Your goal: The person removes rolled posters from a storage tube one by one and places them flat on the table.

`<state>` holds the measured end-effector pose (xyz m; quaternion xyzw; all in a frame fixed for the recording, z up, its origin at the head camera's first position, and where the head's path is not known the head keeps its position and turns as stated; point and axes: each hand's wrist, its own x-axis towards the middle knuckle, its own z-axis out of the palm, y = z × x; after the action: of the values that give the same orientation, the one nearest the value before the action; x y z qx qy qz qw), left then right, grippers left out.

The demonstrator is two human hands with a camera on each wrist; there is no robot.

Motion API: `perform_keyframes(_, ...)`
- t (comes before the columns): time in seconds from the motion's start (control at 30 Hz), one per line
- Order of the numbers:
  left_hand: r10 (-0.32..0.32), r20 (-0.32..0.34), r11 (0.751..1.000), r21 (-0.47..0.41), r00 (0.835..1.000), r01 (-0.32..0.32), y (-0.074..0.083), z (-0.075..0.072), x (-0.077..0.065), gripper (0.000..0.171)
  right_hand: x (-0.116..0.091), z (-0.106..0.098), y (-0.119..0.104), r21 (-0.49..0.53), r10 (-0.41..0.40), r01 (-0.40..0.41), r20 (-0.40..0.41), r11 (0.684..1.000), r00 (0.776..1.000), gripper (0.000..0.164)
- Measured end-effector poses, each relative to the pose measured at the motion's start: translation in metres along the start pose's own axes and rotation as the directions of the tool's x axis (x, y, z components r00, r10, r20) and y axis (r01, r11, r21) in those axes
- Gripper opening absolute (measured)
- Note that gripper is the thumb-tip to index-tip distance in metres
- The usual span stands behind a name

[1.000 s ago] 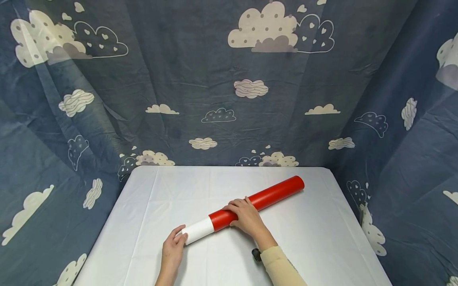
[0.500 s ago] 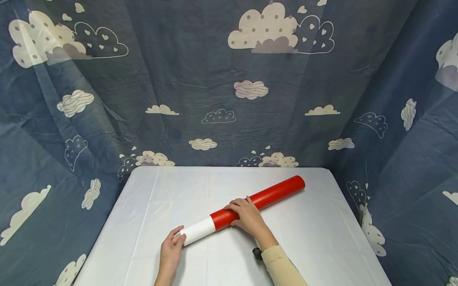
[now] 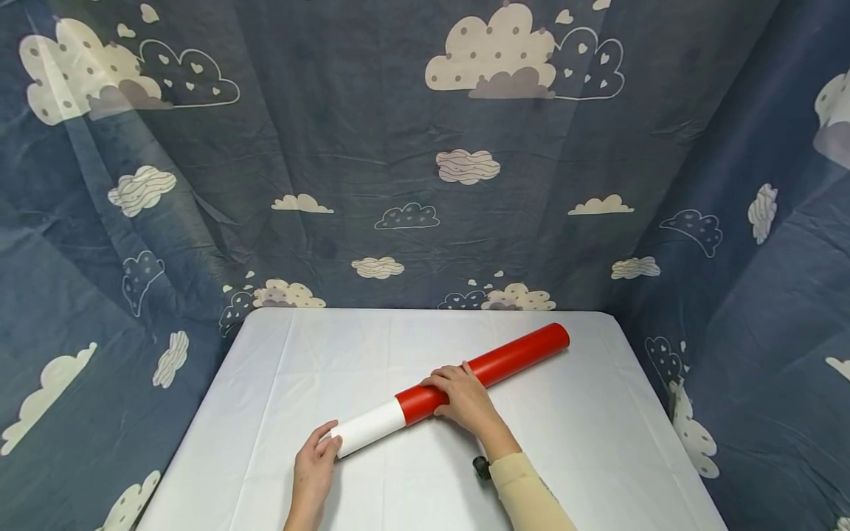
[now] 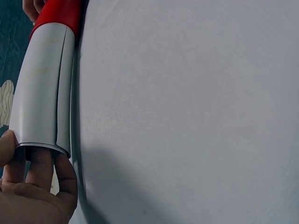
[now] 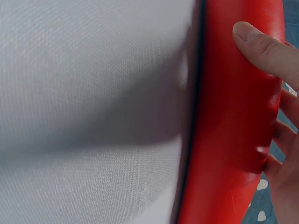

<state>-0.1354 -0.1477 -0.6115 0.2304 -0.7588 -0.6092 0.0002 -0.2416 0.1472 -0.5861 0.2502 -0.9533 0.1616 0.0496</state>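
Note:
A red tube [image 3: 521,356] lies slantwise on the white-covered table, a rolled white sheet [image 3: 369,428] sticking out of its near left end. The roll's long overlapping edge shows in the left wrist view. At the roll's outer end, my left hand [image 3: 313,470] pinches the rim. Seen from the left wrist, several fingers [image 4: 41,170] reach into the roll's opening while the thumb stays outside. My right hand [image 3: 470,402] grips the red tube around its middle, thumb [image 5: 266,49] on the near side and fingers over the far side. What lies inside the tube is hidden.
The table [image 3: 584,435] has a smooth white cover with faint creases. Dark blue curtains [image 3: 372,125] with cloud prints hang behind it and at both sides. A small black device [image 3: 481,467] sits at the right wrist, by the beige sleeve [image 3: 531,494].
My left hand has moved slightly left and toward me with the white roll's end. The red tube and right hand have shifted slightly right. More of the white roll shows.

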Motion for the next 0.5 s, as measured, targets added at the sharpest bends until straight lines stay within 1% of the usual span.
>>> perform_keyframes(0.3, -0.005, 0.003, 1.000, -0.009, 1.000, 0.005, -0.0020, -0.0056, -0.0017, 0.041, 0.0008, -0.0023, 0.0004, 0.011, 0.002, -0.002, 0.010, 1.000, 1.000, 0.055)
perform_keyframes(0.5, 0.007, 0.014, 1.000, -0.027, 1.000, -0.007, -0.0021, -0.0101, -0.0017, 0.042, 0.0017, -0.0032, 0.0010, 0.015, 0.009, -0.009, 0.009, 1.000, 1.000, 0.057)
